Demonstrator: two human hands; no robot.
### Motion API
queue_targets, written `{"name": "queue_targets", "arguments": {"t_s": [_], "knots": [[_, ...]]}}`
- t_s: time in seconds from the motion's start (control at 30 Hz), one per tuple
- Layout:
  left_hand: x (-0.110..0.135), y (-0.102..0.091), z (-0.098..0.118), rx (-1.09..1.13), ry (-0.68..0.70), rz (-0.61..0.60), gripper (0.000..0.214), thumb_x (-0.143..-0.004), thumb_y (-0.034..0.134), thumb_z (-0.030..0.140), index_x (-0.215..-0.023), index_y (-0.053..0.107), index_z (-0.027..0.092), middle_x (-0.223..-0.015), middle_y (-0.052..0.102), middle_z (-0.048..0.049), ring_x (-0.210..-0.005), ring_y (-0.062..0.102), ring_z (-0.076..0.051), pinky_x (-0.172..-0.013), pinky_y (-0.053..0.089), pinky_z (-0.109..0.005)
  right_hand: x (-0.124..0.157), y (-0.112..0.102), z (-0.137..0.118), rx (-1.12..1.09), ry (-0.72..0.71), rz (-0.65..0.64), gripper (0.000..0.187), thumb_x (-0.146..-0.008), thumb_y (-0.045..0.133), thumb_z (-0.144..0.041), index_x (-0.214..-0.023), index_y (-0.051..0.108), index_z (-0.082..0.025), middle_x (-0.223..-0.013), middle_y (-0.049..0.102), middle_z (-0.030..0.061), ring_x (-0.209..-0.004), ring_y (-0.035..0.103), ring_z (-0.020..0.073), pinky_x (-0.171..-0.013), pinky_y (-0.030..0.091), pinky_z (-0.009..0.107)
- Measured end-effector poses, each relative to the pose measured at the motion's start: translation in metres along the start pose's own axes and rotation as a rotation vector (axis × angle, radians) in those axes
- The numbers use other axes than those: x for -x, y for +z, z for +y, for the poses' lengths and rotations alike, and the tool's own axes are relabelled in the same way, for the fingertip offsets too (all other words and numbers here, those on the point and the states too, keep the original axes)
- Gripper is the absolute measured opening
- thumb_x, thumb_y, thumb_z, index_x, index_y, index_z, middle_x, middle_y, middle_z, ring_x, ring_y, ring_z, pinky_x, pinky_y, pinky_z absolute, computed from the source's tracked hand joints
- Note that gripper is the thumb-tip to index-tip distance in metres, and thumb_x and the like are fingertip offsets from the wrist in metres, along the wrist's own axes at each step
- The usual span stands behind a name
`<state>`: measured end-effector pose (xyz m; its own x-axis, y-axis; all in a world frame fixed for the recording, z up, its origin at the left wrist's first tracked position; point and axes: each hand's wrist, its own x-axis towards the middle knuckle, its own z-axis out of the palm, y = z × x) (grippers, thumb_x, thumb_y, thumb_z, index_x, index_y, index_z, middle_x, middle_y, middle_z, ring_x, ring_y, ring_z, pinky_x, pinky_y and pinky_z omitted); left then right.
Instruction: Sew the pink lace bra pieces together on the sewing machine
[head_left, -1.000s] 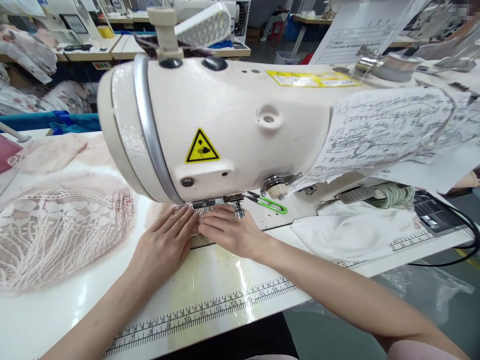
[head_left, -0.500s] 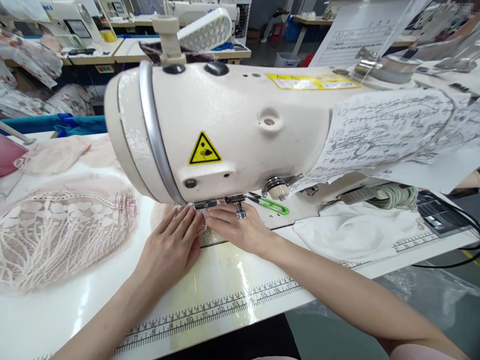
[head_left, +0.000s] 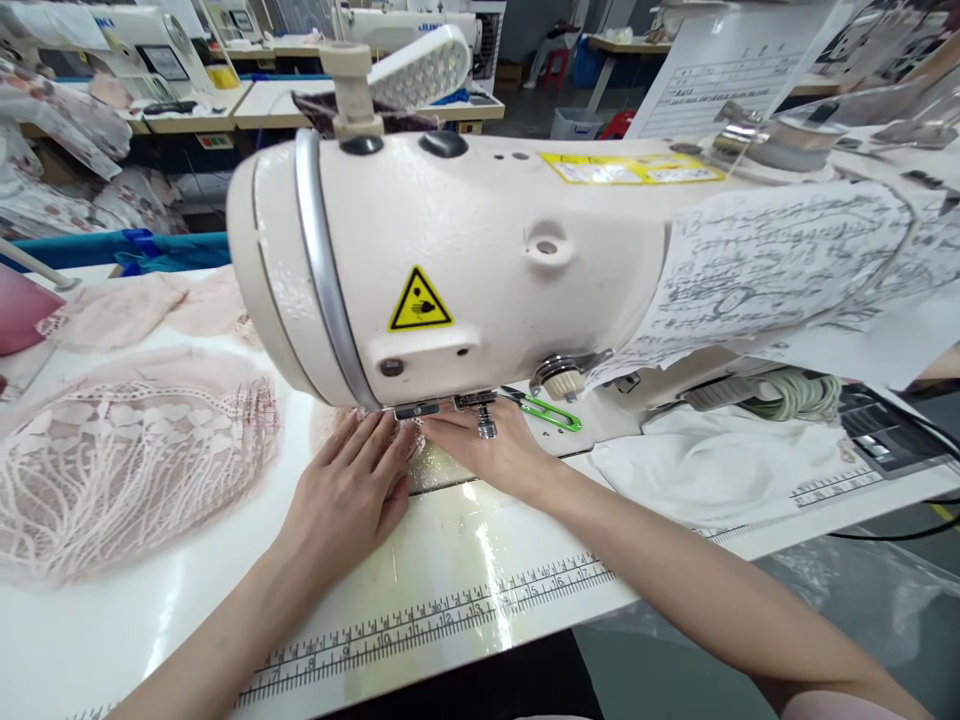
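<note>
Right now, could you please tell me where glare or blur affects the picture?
In the head view, bright glare streaks the white tabletop below the right hand; also in the head view, small highlights fleck the sewing machine, and the paper sheet on it carries writing too smeared to read.

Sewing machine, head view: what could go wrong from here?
1. Injury, possibly: left hand and right hand work close by the sewing machine.
2. The pale lace fabric might pucker or slip, since it lies partly under the left hand.
3. Green snips beside the right hand could get knocked.
</note>
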<state>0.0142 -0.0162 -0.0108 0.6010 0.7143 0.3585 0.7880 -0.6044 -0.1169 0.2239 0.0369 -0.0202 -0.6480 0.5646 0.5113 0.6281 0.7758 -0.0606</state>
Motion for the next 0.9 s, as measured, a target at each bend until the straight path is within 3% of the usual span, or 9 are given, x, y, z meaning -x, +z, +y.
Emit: {"name": "queue_targets", "arguments": {"t_s": [0.2,0.33,0.47,0.9], "knots": [[0.0,0.0,0.001,0.004,-0.032,-0.019,0.048,-0.091,0.049,0.03,-0.136,0.052,0.012,-0.133,0.059,-0.0165,-0.124,0.056,-0.032,-0.111,0.037,-0.053,-0.006,-0.003,-0.003,0.076,0.051,-0.022,0.026,-0.094,0.047,-0.014,-0.082,0.068,-0.022,-0.068,0.066,-0.0022,-0.062,0.052,0.0108,-0.059,0.033,0.028],[0.0,-0.002,0.001,0.021,0.038,0.048,0.042,-0.09,0.05,0.022,-0.131,0.055,0.014,-0.133,0.06,-0.0106,-0.125,0.055,-0.028,-0.114,0.035,-0.05,-0.002,-0.006,-0.005,0.083,0.018,0.086,0.02,-0.092,0.052,-0.016,-0.086,0.07,-0.023,-0.081,0.072,-0.0016,-0.07,0.057,0.012,-0.065,0.038,0.028],[-0.001,-0.004,0.002,-0.021,0.077,0.075,0.037,-0.09,0.051,0.019,-0.124,0.059,0.01,-0.129,0.063,-0.012,-0.12,0.059,-0.027,-0.111,0.038,-0.046,0.005,-0.006,-0.006,0.043,-0.015,0.135,0.016,-0.093,0.055,-0.024,-0.097,0.071,-0.025,-0.097,0.074,-0.0014,-0.088,0.063,0.0154,-0.079,0.042,0.032],[0.0,-0.006,-0.002,0.0,0.021,0.045,0.033,-0.09,0.048,0.022,-0.118,0.062,0.011,-0.126,0.065,-0.0145,-0.117,0.061,-0.028,-0.105,0.045,-0.047,0.008,-0.005,-0.017,-0.149,0.104,-0.028,0.02,-0.093,0.057,-0.034,-0.106,0.071,-0.03,-0.115,0.068,-0.0003,-0.099,0.059,0.0179,-0.097,0.04,0.038]]}}
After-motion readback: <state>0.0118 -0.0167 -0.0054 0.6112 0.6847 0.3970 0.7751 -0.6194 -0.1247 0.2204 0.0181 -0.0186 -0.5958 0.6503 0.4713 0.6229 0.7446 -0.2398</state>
